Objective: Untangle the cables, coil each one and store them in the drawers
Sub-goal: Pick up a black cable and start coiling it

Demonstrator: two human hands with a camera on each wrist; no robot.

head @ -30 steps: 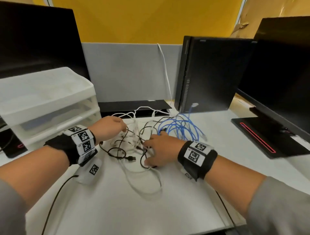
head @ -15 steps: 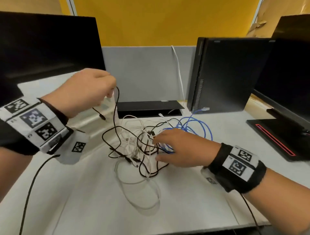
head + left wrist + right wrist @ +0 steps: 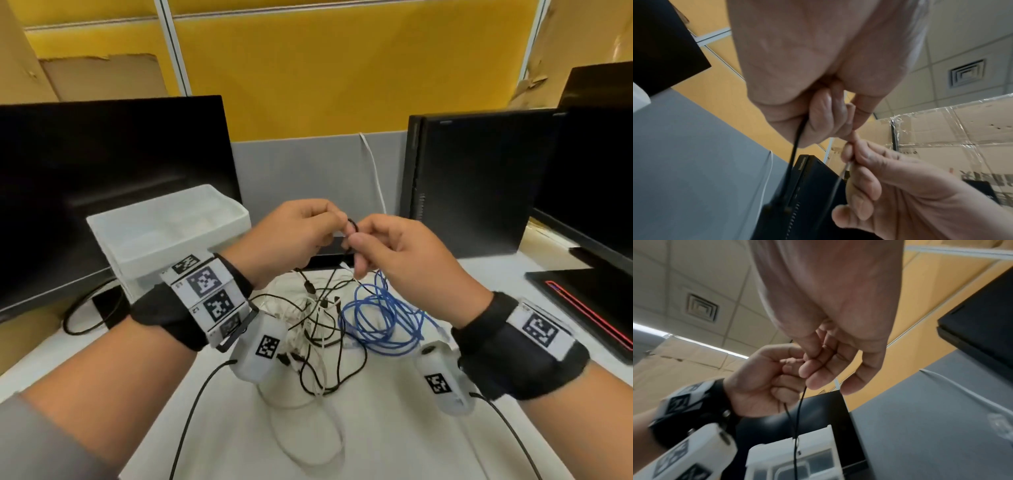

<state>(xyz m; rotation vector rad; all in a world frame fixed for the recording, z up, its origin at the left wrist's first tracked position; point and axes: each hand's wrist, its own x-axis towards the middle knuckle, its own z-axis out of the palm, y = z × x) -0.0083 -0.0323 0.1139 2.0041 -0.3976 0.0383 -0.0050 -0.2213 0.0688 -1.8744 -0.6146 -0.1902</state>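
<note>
1. Now the left hand [image 3: 291, 233] and the right hand [image 3: 394, 250] both pinch the black cable [image 3: 352, 226], fingertips almost touching, above the counter [image 3: 394, 428].
2. From both hands it hangs straight down into the tangle [image 3: 318, 329] at the counter's middle, equally near each hand.

The black cable [image 3: 352, 226] vanishes inside both fists. Below the left hand [image 3: 818, 68], its plug blurs. The drawer unit [image 3: 168, 233] is partly hidden behind the left wrist.
</note>
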